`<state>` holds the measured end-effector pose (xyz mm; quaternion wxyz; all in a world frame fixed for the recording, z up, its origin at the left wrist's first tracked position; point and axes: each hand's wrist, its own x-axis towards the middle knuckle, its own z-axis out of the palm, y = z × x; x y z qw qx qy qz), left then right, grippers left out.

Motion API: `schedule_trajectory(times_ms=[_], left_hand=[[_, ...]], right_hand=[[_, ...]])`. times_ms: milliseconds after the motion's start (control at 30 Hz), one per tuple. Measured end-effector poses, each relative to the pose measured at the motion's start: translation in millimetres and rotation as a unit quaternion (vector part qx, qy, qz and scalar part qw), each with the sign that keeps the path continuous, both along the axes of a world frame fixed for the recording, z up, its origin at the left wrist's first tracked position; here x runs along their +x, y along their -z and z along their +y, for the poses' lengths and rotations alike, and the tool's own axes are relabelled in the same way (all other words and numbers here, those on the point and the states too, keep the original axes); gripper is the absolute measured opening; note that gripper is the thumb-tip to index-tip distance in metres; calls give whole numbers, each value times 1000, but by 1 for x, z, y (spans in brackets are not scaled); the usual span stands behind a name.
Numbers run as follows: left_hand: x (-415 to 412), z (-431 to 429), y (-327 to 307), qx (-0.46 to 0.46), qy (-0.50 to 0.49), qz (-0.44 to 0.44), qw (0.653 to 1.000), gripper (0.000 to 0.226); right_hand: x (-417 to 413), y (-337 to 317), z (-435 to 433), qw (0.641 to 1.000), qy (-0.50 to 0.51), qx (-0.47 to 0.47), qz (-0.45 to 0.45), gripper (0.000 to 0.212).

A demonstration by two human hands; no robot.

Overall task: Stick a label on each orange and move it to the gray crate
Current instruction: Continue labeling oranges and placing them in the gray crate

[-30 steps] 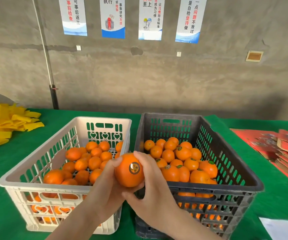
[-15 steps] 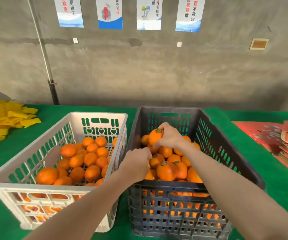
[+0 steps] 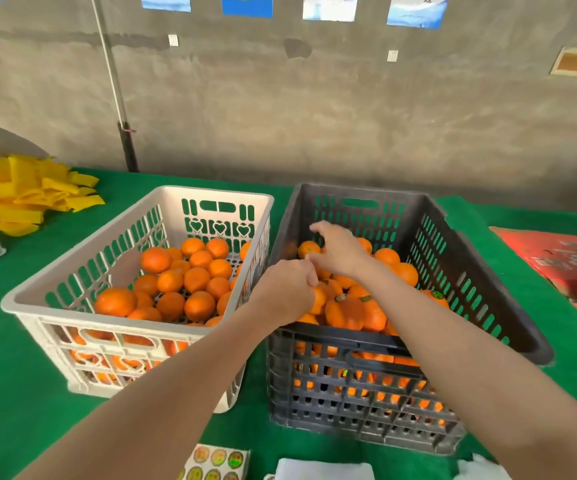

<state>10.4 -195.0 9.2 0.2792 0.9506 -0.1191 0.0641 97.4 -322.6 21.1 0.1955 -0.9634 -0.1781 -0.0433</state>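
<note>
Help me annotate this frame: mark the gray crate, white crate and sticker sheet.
gray crate (image 3: pixel 384 195), head view, far rim.
white crate (image 3: pixel 217 192), head view, far rim.
sticker sheet (image 3: pixel 217 462), head view, sheet's middle.

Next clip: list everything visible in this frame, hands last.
white crate: one, off-white, left
gray crate: one, dark gray, beside it on the right
oranges: many, orange, in both crates; some in gray crate show green labels
sticker sheet: one, round labels, bottom edge of view
white paper: one, white, right of sheet
yellow strips: one pile, far left
red cartons: flat stack, far right
tablecloth: one, green
posters: four, blue-white, wall, tops cut off
left hand: one, curled, over gray crate's near-left corner
right hand: one, fingers loose, above gray crate's oranges
</note>
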Motion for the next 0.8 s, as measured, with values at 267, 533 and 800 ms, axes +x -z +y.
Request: schedule_trajectory(times_ms=[267, 533, 800], left_hand=[[-19, 5, -7, -116, -10, -68, 991, 15], [-71, 5, 10, -74, 12, -111, 991, 18], [-146, 19, 81, -139, -17, -183, 973, 21]], right_hand=[[-176, 20, -1, 948, -245, 191, -65, 34], [-188, 158, -16, 934, -140, -202, 260, 59], [-191, 179, -11, 954, -82, -124, 260, 32]])
